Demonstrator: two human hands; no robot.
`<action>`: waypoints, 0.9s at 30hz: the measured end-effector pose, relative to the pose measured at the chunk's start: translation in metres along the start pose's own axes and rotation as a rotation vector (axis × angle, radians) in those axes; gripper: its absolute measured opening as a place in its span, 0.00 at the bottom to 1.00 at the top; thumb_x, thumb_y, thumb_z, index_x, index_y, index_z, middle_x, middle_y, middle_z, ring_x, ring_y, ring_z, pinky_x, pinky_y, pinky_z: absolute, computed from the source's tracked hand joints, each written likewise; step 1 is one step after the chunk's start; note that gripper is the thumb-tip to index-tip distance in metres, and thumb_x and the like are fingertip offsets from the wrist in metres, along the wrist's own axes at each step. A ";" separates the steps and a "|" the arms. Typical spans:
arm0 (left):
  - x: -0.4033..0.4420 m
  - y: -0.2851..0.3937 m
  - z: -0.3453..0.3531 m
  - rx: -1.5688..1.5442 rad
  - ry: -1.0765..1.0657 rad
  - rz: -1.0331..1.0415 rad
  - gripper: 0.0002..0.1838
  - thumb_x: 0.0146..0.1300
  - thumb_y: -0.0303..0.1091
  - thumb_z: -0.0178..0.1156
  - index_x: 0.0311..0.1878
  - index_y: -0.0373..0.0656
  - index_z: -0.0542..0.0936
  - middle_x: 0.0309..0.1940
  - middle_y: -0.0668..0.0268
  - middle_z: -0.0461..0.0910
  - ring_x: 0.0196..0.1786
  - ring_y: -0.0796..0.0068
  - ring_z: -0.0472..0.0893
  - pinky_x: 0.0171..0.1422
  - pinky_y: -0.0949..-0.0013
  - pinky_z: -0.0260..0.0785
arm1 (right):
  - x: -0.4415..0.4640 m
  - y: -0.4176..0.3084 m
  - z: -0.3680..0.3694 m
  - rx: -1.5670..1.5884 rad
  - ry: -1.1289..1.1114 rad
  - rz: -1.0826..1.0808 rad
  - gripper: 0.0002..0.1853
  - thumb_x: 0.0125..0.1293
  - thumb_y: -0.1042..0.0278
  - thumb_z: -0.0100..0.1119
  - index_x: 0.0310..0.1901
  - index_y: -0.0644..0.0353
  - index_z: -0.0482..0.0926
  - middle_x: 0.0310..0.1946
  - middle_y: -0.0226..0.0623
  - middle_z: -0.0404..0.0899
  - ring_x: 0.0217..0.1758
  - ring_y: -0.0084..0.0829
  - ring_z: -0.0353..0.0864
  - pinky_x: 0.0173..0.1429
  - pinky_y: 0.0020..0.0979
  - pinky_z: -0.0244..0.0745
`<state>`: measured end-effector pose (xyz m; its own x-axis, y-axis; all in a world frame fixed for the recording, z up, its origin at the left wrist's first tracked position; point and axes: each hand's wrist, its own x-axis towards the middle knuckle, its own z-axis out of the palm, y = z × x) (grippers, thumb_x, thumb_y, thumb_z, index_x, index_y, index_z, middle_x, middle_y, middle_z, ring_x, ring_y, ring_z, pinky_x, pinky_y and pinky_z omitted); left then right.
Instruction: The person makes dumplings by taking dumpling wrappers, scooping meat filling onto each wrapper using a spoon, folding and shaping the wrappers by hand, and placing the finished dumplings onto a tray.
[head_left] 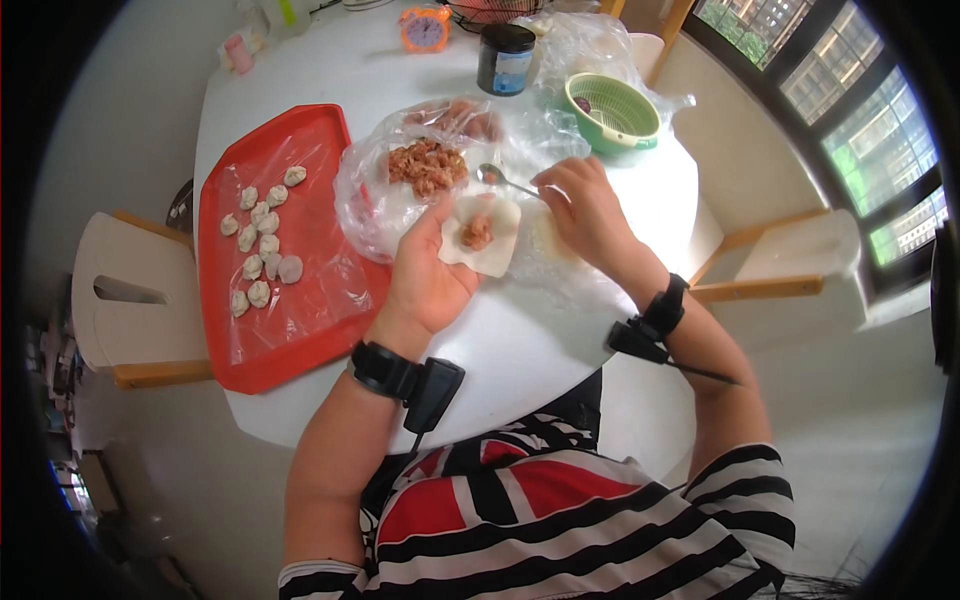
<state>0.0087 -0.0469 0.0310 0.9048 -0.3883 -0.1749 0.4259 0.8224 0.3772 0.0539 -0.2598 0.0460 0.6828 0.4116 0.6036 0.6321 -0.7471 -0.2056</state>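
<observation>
On my left hand lies a pale square wrapper with a lump of minced meat at its middle; the fingers beneath it are partly hidden. My right hand pinches the handle of a metal spoon, whose bowl is just above and right of the wrapper. Behind my left hand, more minced meat sits in a clear plastic bag. Several folded dumplings rest on a plastic sheet on the red tray at the left.
A green colander, a dark-lidded jar and an orange clock stand toward the back of the white table. Plastic bags lie near the colander. Chairs flank the table at left and right.
</observation>
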 end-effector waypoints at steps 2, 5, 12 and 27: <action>0.000 0.000 0.000 -0.005 -0.006 0.002 0.26 0.75 0.44 0.42 0.65 0.33 0.66 0.62 0.54 0.72 0.66 0.59 0.71 0.71 0.54 0.63 | 0.000 -0.016 -0.009 0.292 -0.032 0.129 0.08 0.65 0.70 0.59 0.41 0.63 0.82 0.32 0.42 0.81 0.33 0.41 0.79 0.42 0.37 0.74; -0.001 0.000 -0.001 0.010 -0.014 -0.028 0.26 0.75 0.45 0.42 0.65 0.33 0.67 0.61 0.54 0.73 0.64 0.60 0.73 0.69 0.56 0.65 | -0.005 -0.027 -0.011 0.705 -0.268 0.469 0.09 0.65 0.68 0.61 0.42 0.63 0.82 0.32 0.37 0.81 0.33 0.30 0.77 0.41 0.30 0.74; 0.002 -0.002 -0.005 0.008 0.019 -0.030 0.20 0.72 0.41 0.50 0.57 0.36 0.72 0.52 0.59 0.77 0.56 0.63 0.77 0.62 0.58 0.71 | -0.004 -0.034 -0.005 0.785 -0.293 0.491 0.07 0.65 0.71 0.62 0.40 0.65 0.80 0.34 0.28 0.80 0.36 0.16 0.73 0.40 0.21 0.70; -0.003 -0.003 0.003 0.051 0.033 -0.005 0.24 0.73 0.49 0.48 0.59 0.38 0.71 0.52 0.63 0.76 0.54 0.68 0.77 0.61 0.62 0.70 | -0.008 -0.070 0.008 0.664 -0.124 0.268 0.04 0.59 0.75 0.62 0.36 0.63 0.81 0.29 0.35 0.81 0.28 0.24 0.77 0.33 0.25 0.71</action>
<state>0.0046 -0.0499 0.0333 0.9024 -0.3783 -0.2062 0.4308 0.7976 0.4222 0.0076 -0.2067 0.0492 0.8568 0.3443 0.3838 0.4998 -0.3721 -0.7821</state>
